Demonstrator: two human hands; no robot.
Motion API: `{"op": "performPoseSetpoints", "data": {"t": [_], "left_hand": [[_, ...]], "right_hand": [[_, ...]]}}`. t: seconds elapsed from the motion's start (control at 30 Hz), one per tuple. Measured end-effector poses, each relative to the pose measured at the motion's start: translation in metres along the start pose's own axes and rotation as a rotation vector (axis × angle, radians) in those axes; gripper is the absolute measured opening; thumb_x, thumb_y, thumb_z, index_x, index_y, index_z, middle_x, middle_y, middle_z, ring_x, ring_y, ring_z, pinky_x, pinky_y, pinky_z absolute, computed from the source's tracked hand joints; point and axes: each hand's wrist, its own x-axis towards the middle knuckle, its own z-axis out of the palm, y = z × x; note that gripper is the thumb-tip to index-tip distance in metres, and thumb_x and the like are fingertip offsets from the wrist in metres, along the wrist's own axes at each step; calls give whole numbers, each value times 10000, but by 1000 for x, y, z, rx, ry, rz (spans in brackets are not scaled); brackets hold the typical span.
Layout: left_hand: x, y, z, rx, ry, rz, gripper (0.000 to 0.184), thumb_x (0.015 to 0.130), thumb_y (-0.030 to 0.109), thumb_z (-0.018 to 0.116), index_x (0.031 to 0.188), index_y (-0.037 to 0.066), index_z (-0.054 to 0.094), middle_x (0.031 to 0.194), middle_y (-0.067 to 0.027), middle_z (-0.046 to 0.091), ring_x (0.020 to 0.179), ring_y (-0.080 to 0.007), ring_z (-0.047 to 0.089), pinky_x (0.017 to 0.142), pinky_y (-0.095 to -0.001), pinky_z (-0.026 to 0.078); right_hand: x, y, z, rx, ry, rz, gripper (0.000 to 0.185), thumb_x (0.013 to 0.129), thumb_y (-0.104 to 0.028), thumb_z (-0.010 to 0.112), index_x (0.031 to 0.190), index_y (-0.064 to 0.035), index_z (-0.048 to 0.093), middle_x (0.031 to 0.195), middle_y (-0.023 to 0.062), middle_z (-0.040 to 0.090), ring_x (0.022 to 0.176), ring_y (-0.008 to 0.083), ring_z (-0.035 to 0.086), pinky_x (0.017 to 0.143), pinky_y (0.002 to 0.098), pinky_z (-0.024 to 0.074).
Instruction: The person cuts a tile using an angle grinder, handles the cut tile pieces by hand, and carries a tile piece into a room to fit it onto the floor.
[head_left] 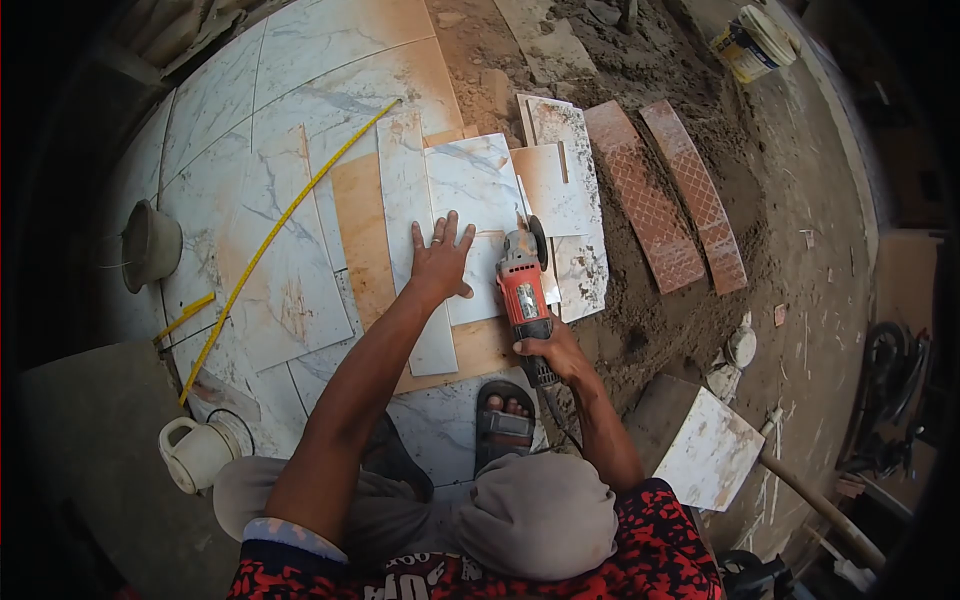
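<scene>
At the head view's centre, the right hand has its grip closed round a red angle grinder, long axis pointing forward along the right side of the marble-patterned tile, lying forward-left, partly under the open left hand.

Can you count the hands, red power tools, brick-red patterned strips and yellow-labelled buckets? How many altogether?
Bare hands: 2, the left hand and the right hand
Red-and-grey angle grinder: 1
Brick-red patterned flat strips: 2, a wider strip and a narrower strip
White round bucket with yellow label: 1
Total: 6
</scene>
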Motion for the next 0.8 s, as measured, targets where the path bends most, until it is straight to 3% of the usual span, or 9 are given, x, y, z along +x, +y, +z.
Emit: {"op": "performPoseSetpoints", "data": {"t": [0.8], "left_hand": [[-1, -1, -3, -45, -10, -4, 1242, 558, 442, 907, 1550, 171, 210, 1621, -201, 89, 1494, -336, 159, 1137, -688, 68]], "right_hand": [[6, 5, -1, 46, -36, 47, 760, 632, -200, 773, 1306, 5, 489, 1031, 101, 630, 914, 214, 586, 857, 339, 472]]}}
